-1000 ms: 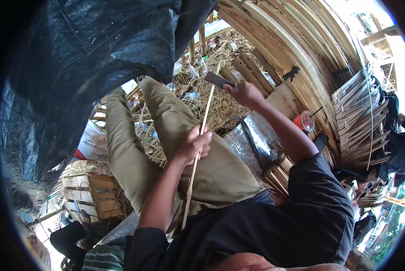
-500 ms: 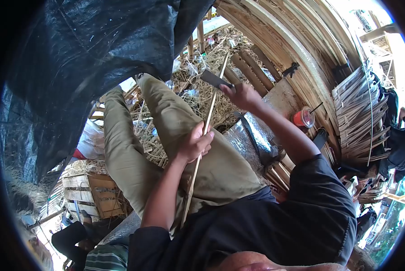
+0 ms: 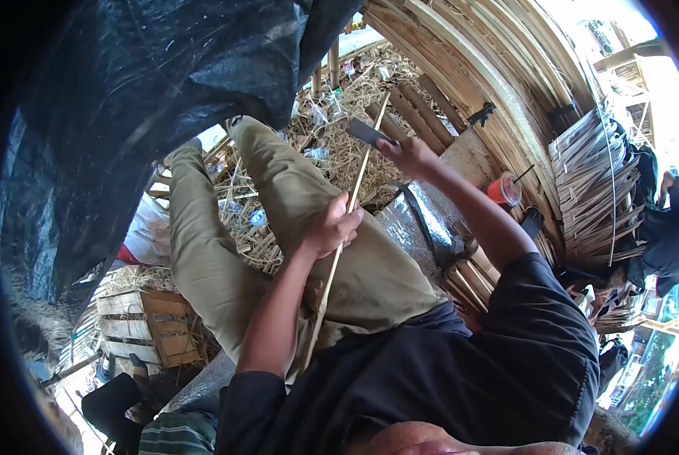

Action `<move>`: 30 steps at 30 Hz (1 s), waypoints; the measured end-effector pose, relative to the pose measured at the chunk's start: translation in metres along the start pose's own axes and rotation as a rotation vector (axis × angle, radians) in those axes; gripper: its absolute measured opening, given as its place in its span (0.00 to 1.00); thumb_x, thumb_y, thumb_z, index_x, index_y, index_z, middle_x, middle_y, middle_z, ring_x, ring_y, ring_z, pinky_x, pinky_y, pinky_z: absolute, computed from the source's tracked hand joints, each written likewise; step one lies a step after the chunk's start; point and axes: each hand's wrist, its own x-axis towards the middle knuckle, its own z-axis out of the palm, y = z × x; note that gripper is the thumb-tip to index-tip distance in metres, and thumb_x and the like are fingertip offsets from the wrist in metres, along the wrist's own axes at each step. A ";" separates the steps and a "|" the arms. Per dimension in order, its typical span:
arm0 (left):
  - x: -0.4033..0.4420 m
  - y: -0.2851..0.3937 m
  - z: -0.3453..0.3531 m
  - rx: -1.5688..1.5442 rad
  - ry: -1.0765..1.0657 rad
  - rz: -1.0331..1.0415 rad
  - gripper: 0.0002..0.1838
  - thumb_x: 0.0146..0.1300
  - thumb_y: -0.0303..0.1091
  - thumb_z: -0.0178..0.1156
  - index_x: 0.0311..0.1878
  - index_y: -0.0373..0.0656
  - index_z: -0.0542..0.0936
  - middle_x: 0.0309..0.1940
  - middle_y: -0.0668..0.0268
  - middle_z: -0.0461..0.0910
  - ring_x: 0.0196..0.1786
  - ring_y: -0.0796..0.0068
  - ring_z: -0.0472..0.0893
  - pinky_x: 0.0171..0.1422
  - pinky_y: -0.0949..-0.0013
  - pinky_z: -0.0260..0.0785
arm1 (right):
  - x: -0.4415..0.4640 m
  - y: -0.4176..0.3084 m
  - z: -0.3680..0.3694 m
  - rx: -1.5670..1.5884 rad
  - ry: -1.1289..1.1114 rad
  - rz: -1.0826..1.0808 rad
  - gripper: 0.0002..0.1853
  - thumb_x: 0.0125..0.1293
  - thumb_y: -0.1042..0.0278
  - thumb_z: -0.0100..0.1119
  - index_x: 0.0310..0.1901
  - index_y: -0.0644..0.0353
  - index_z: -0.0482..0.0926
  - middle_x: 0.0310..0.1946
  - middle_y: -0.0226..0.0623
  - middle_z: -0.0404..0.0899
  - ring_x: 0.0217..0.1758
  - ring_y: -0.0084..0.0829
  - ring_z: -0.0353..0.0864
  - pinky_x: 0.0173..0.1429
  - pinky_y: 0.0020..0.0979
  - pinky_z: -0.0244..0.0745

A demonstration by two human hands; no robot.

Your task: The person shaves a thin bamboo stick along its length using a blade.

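Observation:
My left hand (image 3: 335,229) is wrapped around a long, thin bamboo strip (image 3: 322,307), which slants across my thigh from my waist toward the littered ground. My right hand (image 3: 413,158) grips a dark, broad-bladed knife (image 3: 364,132). Its flat blade lies across the upper part of the strip, beyond my left hand. The knife's handle is mostly hidden in my fingers. My outstretched legs in olive trousers (image 3: 279,174) are beneath the strip.
Shavings (image 3: 332,163) and litter cover the ground. Long wooden slats (image 3: 499,68) curve along the right, near a red drink cup (image 3: 504,189) and a bundle of split strips (image 3: 593,189). Black sheeting (image 3: 150,98) hangs at left above a wooden crate (image 3: 146,326). Another person's striped clothing (image 3: 179,434) shows at lower left.
My right hand and the knife have shifted slightly right and away from the strip's far tip. My left hand still holds the strip, which has tilted slightly rightward. The whole view has drifted a little.

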 end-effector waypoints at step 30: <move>-0.005 -0.005 -0.008 0.025 0.029 -0.012 0.09 0.72 0.34 0.56 0.45 0.48 0.65 0.25 0.75 0.64 0.19 0.87 0.64 0.17 0.77 0.54 | -0.028 -0.033 0.037 -0.181 0.022 0.020 0.41 0.72 0.28 0.45 0.34 0.68 0.86 0.31 0.55 0.86 0.43 0.51 0.88 0.49 0.48 0.78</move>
